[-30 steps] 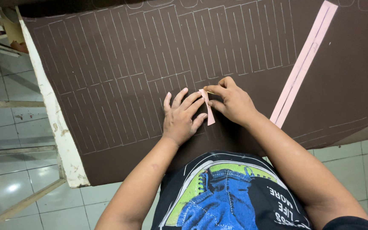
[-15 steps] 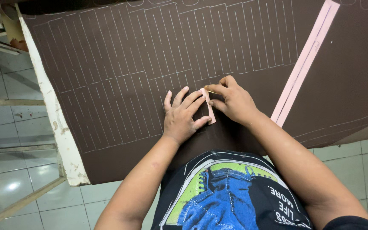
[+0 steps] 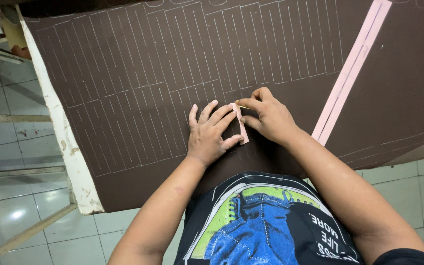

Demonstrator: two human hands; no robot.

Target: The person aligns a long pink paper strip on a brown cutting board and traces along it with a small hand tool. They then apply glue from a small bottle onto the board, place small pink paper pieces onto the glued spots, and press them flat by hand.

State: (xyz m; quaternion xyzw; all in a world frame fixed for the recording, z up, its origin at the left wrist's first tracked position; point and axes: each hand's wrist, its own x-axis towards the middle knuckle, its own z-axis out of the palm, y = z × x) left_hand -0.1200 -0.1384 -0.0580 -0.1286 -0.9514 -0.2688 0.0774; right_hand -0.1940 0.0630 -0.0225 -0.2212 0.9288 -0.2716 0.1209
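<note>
Head view looks straight down, and I see my left hand (image 3: 211, 132) lying flat with its fingers spread on a brown sheet (image 3: 138, 88) that covers the worktop (image 3: 69, 162). The fingertips press down a small pink strip (image 3: 241, 125), which lies on the sheet between my two hands, near its front edge and just above my shirt (image 3: 266, 225). My right hand (image 3: 270, 118) sits just beside that strip on its right; its thumb and forefinger are pressed together on a thin yellowish marker (image 3: 242, 106), whose tip meets the strip's upper end. The sheet is ruled all over with pale lines forming rows of narrow boxes. A long pink ruler-like strip (image 3: 352, 68) lies slanted on the sheet, well apart to the right of my right hand. The worktop's white, chipped edge shows at the left, with a tiled floor (image 3: 20, 206) below it.
</note>
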